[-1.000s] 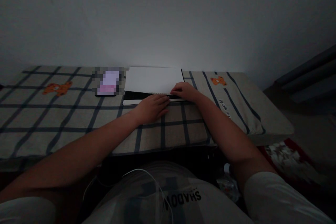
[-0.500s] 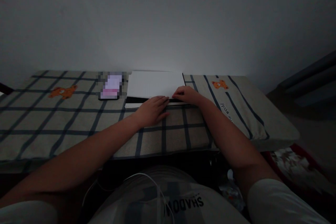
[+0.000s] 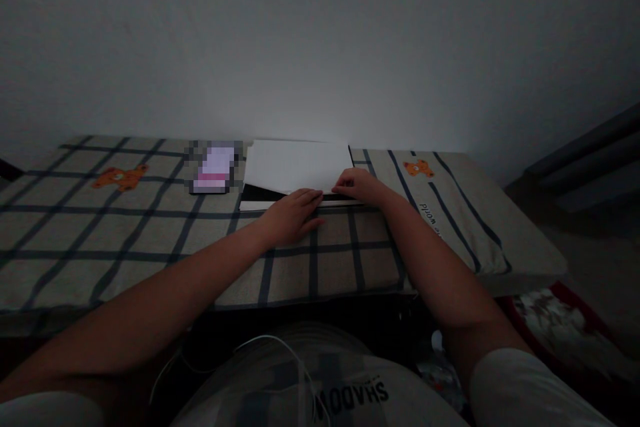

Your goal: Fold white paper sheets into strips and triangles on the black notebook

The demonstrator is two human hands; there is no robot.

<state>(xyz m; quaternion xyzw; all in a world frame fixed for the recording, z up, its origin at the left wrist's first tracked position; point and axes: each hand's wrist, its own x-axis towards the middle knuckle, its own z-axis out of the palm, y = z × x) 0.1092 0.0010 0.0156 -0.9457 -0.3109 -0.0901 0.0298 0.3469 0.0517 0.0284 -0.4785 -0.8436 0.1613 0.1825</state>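
Now right hand (image 3: pixel 361 185) nearer white sheet's (image 3: pixel 296 165) front edge, left hand (image 3: pixel 290 215) unmoved

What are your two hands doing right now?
Left hand: open, lying flat on the tablecloth, fingertips at the paper.
Right hand: fingers pressing on the paper's near edge; a pinch cannot be told.
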